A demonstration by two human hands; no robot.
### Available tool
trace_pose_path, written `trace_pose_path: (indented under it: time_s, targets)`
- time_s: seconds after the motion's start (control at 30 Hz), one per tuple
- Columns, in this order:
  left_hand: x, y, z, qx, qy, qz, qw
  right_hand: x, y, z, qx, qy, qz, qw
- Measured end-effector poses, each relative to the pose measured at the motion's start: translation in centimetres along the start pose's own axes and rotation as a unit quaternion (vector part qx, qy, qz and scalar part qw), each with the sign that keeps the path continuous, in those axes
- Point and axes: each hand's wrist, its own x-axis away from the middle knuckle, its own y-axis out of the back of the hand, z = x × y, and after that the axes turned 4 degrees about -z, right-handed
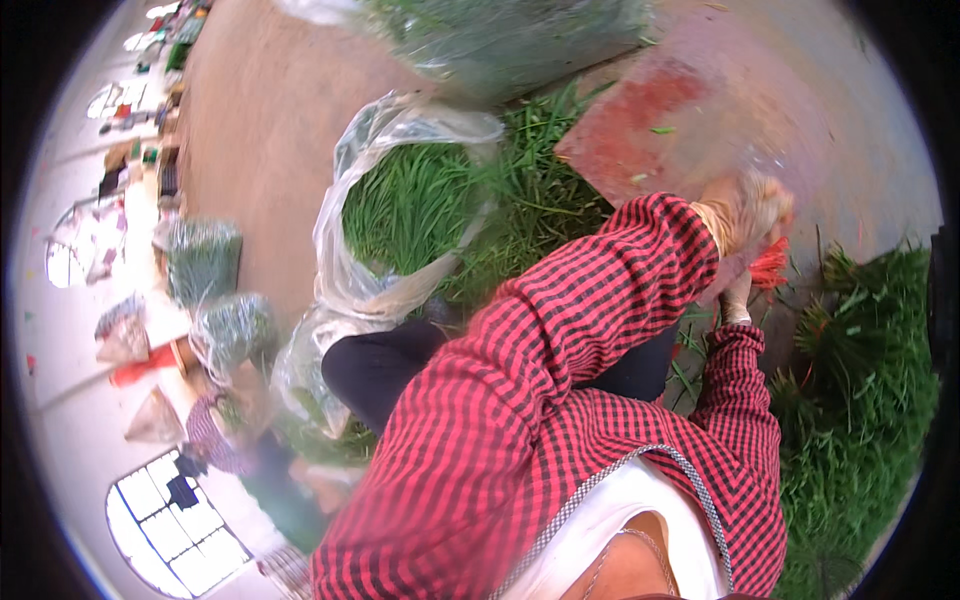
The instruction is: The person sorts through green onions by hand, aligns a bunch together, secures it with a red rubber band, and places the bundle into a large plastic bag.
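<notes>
My left hand [750,206], in a pale glove, reaches across to the right with fingers curled and motion-blurred. Whether anything is in it does not show clearly. Just below is my right hand [737,291], partly hidden behind the left forearm; its fingers cannot be made out. A tuft of red plastic strips [769,264] sticks out beside both hands; which hand holds it, if either, is unclear. A worn red board [626,124] lies beyond the left hand, with green scraps on it. Loose green grassy stalks [551,176] are heaped left of the board.
An open clear plastic bag [337,202] holds long green leaves [409,199]. A large filled plastic bag [517,45] stands beyond it. Tied green bundles [862,360] lie at right. Another person [217,431] is at left, near filled bags [202,259].
</notes>
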Motion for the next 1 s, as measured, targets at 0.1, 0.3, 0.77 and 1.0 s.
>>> trace_pose_path:
  time_s: [0.1, 0.3, 0.77, 1.0]
  targets:
    - [-1.1, -5.9, 2.6, -0.182, -0.226, -0.257, 0.922, -2.7, 15.3, -3.9, -0.118, -0.071, 0.062, 0.988]
    - [0.1, 0.6, 6.0, -0.489, -0.041, -0.126, 0.862, 2.1, 17.9, -0.5, 0.298, -0.002, 0.009, 0.955]
    - [42.9, 32.6, 22.6, -0.552, 0.219, -0.073, 0.802, 10.1, -30.5, 21.7, 0.47, 0.483, 0.319, 0.667]
    - [46.3, 40.2, 29.7, 0.149, 0.241, -0.531, 0.798, 13.3, -55.8, -3.2, 0.555, 0.431, 0.618, 0.353]
